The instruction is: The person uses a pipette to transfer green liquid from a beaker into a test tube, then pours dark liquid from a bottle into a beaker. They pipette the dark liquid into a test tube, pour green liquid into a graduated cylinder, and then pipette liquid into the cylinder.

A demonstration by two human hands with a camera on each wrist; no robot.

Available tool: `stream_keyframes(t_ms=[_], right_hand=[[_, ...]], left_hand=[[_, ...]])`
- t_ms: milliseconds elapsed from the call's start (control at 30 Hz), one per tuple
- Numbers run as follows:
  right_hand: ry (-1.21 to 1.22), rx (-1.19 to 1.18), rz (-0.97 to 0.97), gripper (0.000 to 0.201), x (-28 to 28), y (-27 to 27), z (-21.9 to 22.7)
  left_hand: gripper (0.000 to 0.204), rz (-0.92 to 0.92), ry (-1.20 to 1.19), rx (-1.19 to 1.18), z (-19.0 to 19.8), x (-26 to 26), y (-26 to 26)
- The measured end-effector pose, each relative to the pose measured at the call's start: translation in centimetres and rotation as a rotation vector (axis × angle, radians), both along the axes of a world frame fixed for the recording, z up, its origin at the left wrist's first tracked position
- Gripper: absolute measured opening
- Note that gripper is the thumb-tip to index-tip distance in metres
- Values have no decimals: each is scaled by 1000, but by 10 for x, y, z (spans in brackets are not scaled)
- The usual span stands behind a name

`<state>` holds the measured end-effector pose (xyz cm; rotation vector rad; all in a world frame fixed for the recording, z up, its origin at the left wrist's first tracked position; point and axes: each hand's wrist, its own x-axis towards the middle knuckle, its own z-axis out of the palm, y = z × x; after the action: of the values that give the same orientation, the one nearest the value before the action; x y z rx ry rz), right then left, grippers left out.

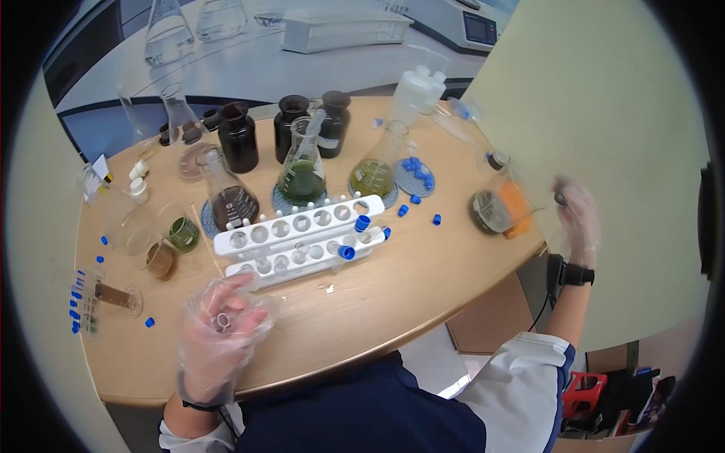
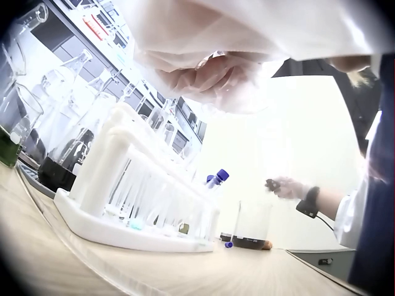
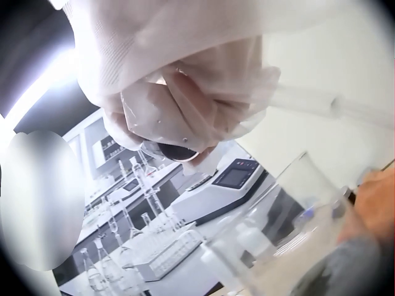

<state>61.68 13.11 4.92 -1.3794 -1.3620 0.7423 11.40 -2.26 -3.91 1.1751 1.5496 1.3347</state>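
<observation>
In the head view my gloved left hand is curled, palm up, around a small test tube whose round rim shows among the fingers. It is close to the front left of the white test tube rack. My gloved right hand, raised past the right edge of the table, pinches a small dark round thing whose kind I cannot tell. In the right wrist view a clear narrow tube sticks out beside the fingers. Left of that hand stands a glass beaker with dark liquid and something orange behind it.
Conical flasks with dark and green liquid, such as the middle flask, stand behind the rack. Brown bottles are further back. Blue caps lie in a dish and loose. Small beakers and a fallen cylinder are on the left.
</observation>
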Motion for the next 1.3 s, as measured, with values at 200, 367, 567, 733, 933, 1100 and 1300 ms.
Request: stream_keyframes(t_ms=[200, 367, 567, 733, 933, 1100, 1300], right_hand=[[-151, -63, -57, 35, 11, 17, -4], [-398, -38, -36, 36, 11, 25, -3], [-361, -30, -79, 34, 10, 28, -7], [-258, -133, -88, 34, 19, 28, -5], [-65, 163, -53, 47, -43, -3, 2], [136, 272, 227, 52, -111, -26, -13], [426, 124, 808, 52, -216, -36, -37]], left_hand=[[39, -14, 86, 60, -8, -7, -1], [38, -11, 128, 66, -6, -6, -1], [38, -1, 126, 88, -11, -8, 0], [38, 2, 130, 83, -11, -7, -1], [37, -19, 197, 97, -9, -10, -2], [34, -37, 99, 84, -6, -7, -4], [32, -93, 153, 121, 4, -12, -6]])
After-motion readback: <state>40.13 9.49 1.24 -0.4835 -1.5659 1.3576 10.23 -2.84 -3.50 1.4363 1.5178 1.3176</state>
